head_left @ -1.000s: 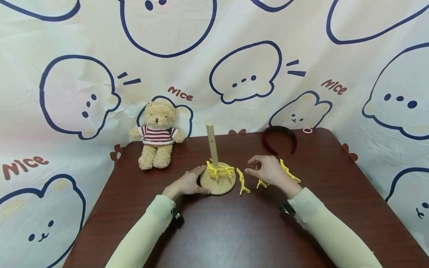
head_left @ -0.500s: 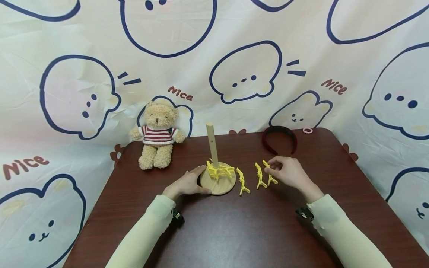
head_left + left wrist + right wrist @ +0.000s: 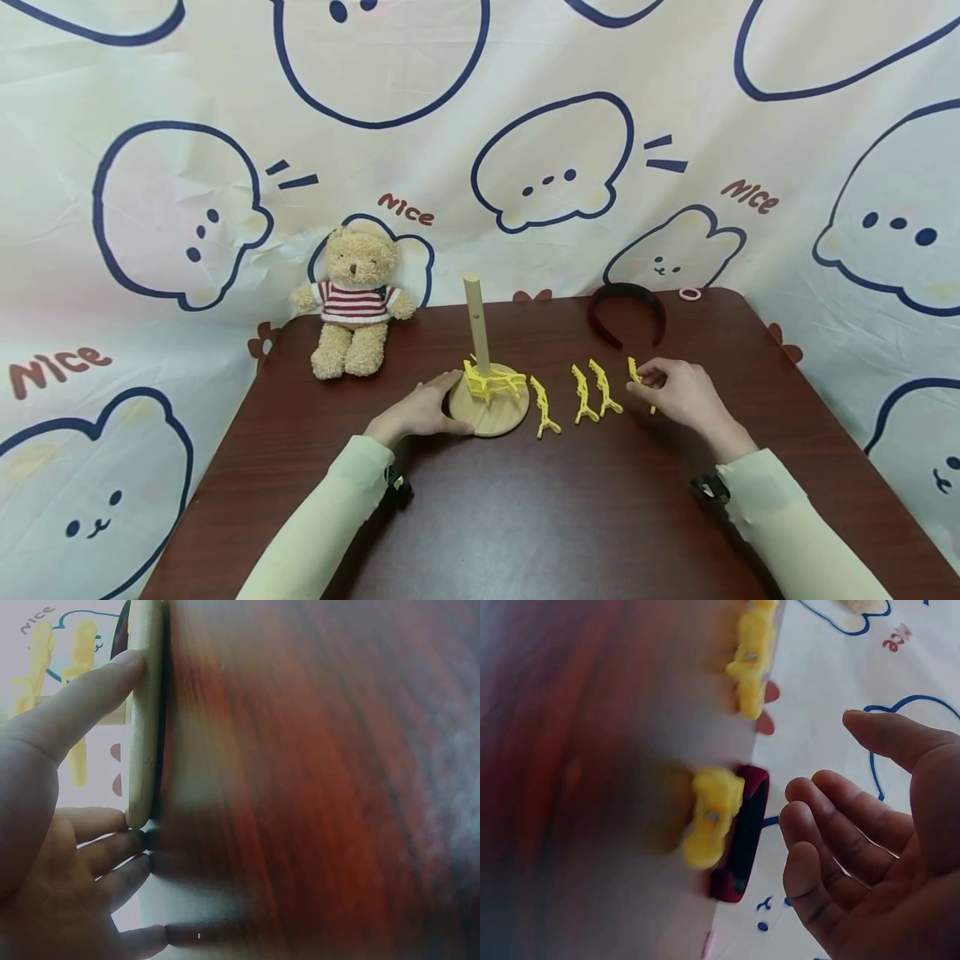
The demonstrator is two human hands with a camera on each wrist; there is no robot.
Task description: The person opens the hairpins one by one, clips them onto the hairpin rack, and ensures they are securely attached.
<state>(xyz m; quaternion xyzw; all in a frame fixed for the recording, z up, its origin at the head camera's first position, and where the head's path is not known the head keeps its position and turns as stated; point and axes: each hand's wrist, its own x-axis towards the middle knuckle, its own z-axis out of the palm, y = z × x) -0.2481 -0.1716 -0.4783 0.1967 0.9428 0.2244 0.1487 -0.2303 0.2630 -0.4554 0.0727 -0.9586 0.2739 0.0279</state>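
My left hand (image 3: 422, 409) grips the edge of a wooden stand's round base (image 3: 491, 425), from which a post (image 3: 476, 321) rises. Its thumb (image 3: 97, 697) lies against the rim in the left wrist view, with fingers spread along the edge. Yellow alligator hair clips (image 3: 491, 384) are piled on the base around the post. To the right of the stand, three more clips (image 3: 543, 408) lie apart on the table. My right hand (image 3: 686, 396) hovers by the rightmost clip (image 3: 632, 369), partly hiding it. Its loosely bent fingers (image 3: 802, 870) hold nothing in the right wrist view.
A teddy bear (image 3: 352, 302) in a striped shirt sits at the table's back left. Farther right, a dark red headband (image 3: 626, 290) and a small pink ring (image 3: 689, 294) lie near the back edge. A printed cloth (image 3: 450, 183) hangs behind the brown table (image 3: 525, 517).
My right hand has moved right, past the row of clips to the rightmost one, uncovering the middle clips. My left hand has stayed at the stand's base.
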